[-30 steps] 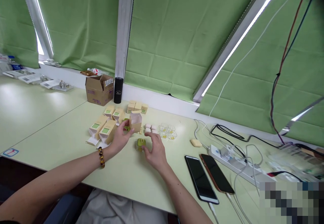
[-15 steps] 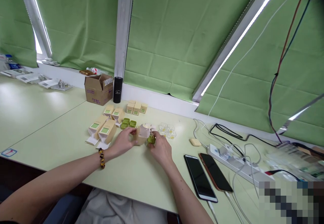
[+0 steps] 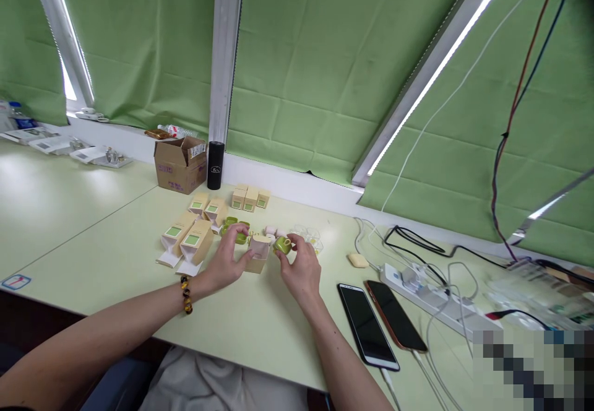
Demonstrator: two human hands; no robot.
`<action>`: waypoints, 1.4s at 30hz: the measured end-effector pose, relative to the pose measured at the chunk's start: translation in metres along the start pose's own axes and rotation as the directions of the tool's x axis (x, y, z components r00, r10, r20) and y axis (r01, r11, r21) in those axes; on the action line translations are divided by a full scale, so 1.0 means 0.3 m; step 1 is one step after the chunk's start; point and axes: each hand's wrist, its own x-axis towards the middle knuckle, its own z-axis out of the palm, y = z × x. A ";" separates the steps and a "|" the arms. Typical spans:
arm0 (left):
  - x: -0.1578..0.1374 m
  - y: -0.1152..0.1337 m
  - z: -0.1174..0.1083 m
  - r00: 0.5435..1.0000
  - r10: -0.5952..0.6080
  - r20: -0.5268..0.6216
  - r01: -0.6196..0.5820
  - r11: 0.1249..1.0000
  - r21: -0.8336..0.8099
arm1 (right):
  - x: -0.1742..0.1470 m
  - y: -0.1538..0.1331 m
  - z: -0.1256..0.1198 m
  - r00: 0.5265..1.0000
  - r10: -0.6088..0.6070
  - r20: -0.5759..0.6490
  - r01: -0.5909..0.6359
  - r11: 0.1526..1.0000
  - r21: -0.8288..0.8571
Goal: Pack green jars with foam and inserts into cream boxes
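Observation:
My right hand [image 3: 301, 270] pinches a small glossy green piece [image 3: 282, 246] with a ring-like loop on top, just right of an open cardboard box. That small tan box [image 3: 256, 263] stands on the table with its pale inside showing. My left hand [image 3: 227, 257] is beside the box, fingers apart, its thumb at the box's left edge; I cannot tell if it touches. Behind the left fingers lie green square trays [image 3: 231, 220], partly hidden. Small pale pink pieces [image 3: 270, 231] sit behind the box, and clear plastic cups [image 3: 304, 234] stand behind my right hand.
Several tan boxes with green labels [image 3: 197, 242] lie at left, with more boxes [image 3: 250, 197] behind. A brown carton [image 3: 180, 166] and black tumbler [image 3: 215, 165] stand at the back. Two phones [image 3: 366, 327], cables and a power strip [image 3: 424, 296] occupy the right.
The small box has gone from tilted in my left hand to upright on the table, and the left fingers have spread. My right hand has raised and turned the green piece.

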 end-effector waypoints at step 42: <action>-0.004 -0.006 0.006 0.968 -0.184 0.172 0.212 0.964 -0.160 | -0.063 -0.076 -0.012 0.959 -0.275 0.064 0.236 0.904 0.356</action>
